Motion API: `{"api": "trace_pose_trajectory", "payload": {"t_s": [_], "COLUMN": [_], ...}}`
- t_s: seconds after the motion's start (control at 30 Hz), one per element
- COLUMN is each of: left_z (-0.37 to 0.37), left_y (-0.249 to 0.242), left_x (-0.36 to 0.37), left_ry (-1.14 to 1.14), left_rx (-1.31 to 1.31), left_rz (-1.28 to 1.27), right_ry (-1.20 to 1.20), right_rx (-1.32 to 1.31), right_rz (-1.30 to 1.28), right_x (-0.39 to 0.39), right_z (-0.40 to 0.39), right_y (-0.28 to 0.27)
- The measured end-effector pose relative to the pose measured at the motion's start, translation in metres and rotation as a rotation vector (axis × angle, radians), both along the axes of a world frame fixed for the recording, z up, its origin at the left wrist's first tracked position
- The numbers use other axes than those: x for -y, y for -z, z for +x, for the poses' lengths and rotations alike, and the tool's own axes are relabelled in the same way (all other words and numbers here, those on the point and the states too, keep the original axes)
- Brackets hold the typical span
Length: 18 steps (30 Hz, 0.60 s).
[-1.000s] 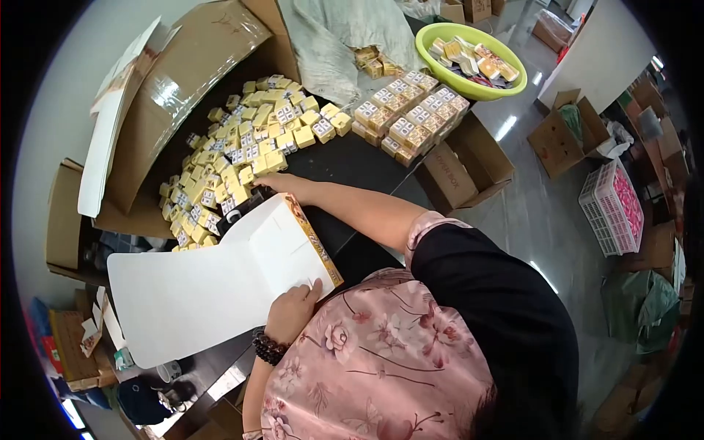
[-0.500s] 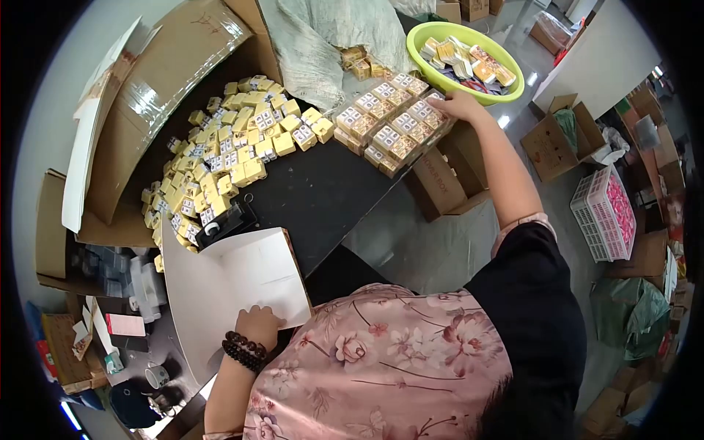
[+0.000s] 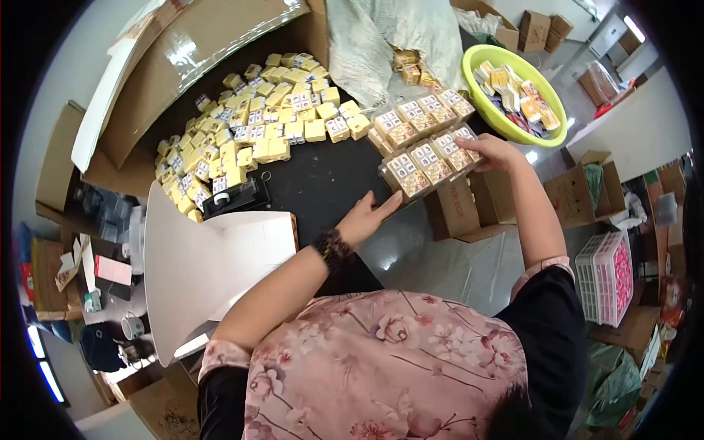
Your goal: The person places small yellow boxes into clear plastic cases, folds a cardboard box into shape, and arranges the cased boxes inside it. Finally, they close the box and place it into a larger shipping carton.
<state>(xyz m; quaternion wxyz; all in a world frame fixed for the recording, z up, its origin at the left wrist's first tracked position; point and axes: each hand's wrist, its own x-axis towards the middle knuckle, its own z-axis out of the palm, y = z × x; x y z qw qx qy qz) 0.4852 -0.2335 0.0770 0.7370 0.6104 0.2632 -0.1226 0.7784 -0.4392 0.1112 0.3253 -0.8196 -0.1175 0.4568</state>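
My right hand grips the right end of a clear pack of small patterned boxes, fingers over its top. At the pack's near left corner is my left hand, thumb and forefinger spread apart and a fingertip at the corner. Behind this pack lies another row of the same boxes. A large heap of small yellow boxes covers the black table to the left. Nearer me on the left lies an open white carton.
A black holder sits between heap and carton. The lime-green basin with cards and scissors is at the back right. A large cardboard box borders the heap. Brown boxes and a white crate stand beyond the table's right side.
My left hand has left the white carton and reached over to the pack. The near pack has shifted toward me, opening a gap from the row behind. The camera view has shifted.
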Motion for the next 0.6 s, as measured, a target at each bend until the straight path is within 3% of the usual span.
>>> {"api": "trace_pose_trajectory", "payload": {"t_s": [0.03, 0.1, 0.17, 0.23, 0.33, 0.4, 0.43, 0.47, 0.53, 0.6], "left_z": [0.017, 0.050, 0.064, 0.068, 0.049, 0.030, 0.017, -0.001, -0.046, -0.098], "left_y": [-0.001, 0.032, 0.058, 0.077, 0.054, 0.053, 0.040, 0.028, -0.017, -0.050], "left_x": [0.005, 0.007, 0.010, 0.012, 0.000, 0.002, -0.001, -0.004, -0.013, -0.028], "left_ry": [-0.075, -0.057, -0.027, -0.164, -0.132, -0.376, -0.396, -0.385, -0.370, -0.391], "left_rx": [-0.056, 0.130, 0.157, 0.083, 0.034, 0.209, 0.410, 0.431, 0.516, 0.565], "left_rz": [-0.081, 0.005, 0.427, 0.614, 0.666, 0.666, 0.524, 0.588, 0.778, 0.748], "right_ry": [0.012, 0.052, 0.035, 0.096, 0.128, 0.161, 0.194, 0.177, 0.121, 0.002], "right_rx": [0.018, 0.069, 0.047, 0.079, 0.086, 0.072, 0.096, 0.083, 0.099, 0.140], "right_rz": [0.020, 0.037, 0.067, 0.121, 0.150, 0.299, 0.346, 0.340, 0.605, 0.645], "right_x": [-0.002, -0.010, -0.014, -0.020, -0.023, -0.024, -0.029, -0.034, -0.045, -0.067], "right_z": [-0.003, -0.015, -0.021, -0.051, -0.074, -0.092, -0.109, -0.124, -0.149, -0.178], "right_y": [0.006, 0.011, 0.015, 0.003, 0.008, 0.009, -0.004, -0.011, -0.021, -0.021]}}
